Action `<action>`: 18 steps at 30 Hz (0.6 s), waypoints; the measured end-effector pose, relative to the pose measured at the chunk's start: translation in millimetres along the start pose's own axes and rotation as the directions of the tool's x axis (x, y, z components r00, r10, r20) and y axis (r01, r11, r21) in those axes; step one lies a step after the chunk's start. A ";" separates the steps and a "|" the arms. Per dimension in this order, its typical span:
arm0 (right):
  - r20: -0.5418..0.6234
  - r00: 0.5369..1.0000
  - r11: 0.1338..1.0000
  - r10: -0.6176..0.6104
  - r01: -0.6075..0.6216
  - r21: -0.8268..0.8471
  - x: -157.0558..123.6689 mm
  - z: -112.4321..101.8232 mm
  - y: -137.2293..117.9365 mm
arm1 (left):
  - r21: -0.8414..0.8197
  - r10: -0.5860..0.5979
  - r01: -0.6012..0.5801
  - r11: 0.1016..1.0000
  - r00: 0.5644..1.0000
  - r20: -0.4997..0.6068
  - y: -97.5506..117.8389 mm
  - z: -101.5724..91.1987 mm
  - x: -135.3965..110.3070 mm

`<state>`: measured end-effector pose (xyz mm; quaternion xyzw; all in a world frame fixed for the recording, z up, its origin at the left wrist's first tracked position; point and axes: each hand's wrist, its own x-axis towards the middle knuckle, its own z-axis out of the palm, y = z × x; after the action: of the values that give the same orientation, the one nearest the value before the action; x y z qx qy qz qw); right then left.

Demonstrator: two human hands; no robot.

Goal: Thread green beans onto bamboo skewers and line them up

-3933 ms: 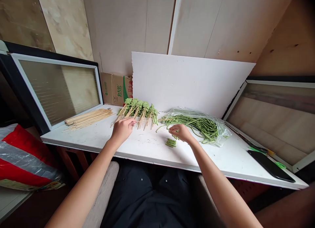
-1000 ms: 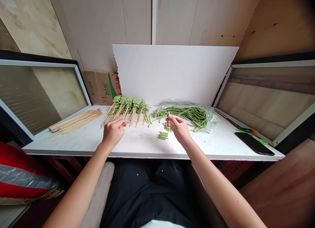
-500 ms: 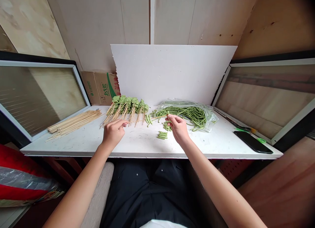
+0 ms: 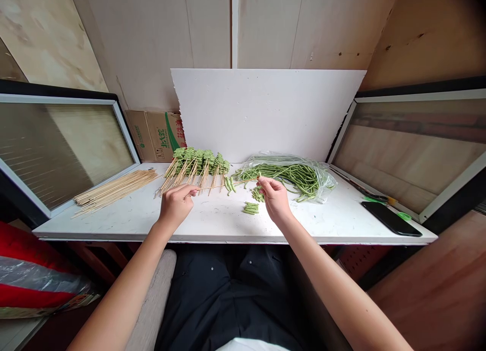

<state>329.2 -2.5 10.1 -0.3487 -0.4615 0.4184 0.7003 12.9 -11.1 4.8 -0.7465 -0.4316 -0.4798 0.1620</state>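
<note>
My left hand [image 4: 175, 205] is closed in a pinch on the blunt end of a thin bamboo skewer [image 4: 216, 186] that runs rightward above the white tabletop [image 4: 212, 217]. A few green bean pieces [image 4: 229, 183] hang on its middle. My right hand [image 4: 274, 198] is pinched on a short bean piece at the skewer's tip. A small stack of cut bean pieces [image 4: 251, 208] lies just left of that hand. Behind it, long green beans [image 4: 299, 176] spill from a clear plastic bag. Finished bean skewers [image 4: 197, 166] are piled behind my left hand.
A bundle of bare skewers [image 4: 114, 189] lies at the left. A black phone [image 4: 391, 218] and green-handled scissors [image 4: 379, 199] rest at the right. A white board [image 4: 266, 113] stands against the wall, beside a cardboard box [image 4: 155, 134]. Glass-framed panels flank the table.
Since 3.9 s ago my right hand has lifted from the cut pieces to the skewer's tip with a bean piece. Over the last second both hands have barely moved.
</note>
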 end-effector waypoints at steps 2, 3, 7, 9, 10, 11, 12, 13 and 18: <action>0.003 1.000 1.000 -0.004 0.004 -0.015 0.1 -0.2 1.5 | 0.006 -0.005 0.005 1.000 1.000 0.004 0.1 -0.1 -0.1; 0.004 1.000 1.000 -0.003 0.003 -0.018 0.2 -0.4 2.3 | 0.007 -0.005 0.005 1.000 1.000 0.005 0.2 -0.2 -0.2; 0.004 1.000 1.000 -0.001 0.001 -0.015 -0.2 -0.5 3.9 | 0.000 0.013 -0.013 1.000 1.000 -0.006 0.4 -0.1 -0.6; 0.003 1.000 1.000 -0.006 0.006 -0.017 -1.0 -0.1 3.8 | 0.003 0.007 -0.007 1.000 1.000 -0.003 0.6 0.1 -0.7; 0.002 1.000 1.000 -0.007 0.007 -0.019 -1.5 0.2 3.6 | 0.005 0.002 -0.002 1.000 1.000 0.001 0.6 0.2 -0.7; 0.002 1.000 1.000 -0.007 0.007 -0.018 -2.0 0.6 3.5 | 0.006 -0.001 0.001 1.000 1.000 0.004 0.7 0.2 -0.7; 0.001 1.000 1.000 -0.006 0.006 -0.015 -2.5 0.9 3.5 | 0.007 -0.001 0.001 1.000 1.000 0.003 0.7 0.3 -0.6; 0.000 1.000 1.000 -0.004 0.004 -0.009 -2.9 1.3 3.6 | 0.007 0.004 -0.004 1.000 1.000 0.000 0.6 0.3 -0.5; -0.001 1.000 1.000 0.003 -0.003 0.017 -4.4 2.3 4.2 | 0.000 0.036 -0.036 0.999 0.999 -0.019 0.9 -0.5 0.1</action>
<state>324.9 -4.5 5.6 -0.3437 -0.4569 0.4233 0.7028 13.3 -11.9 5.3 -0.7494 -0.4166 -0.4841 0.1748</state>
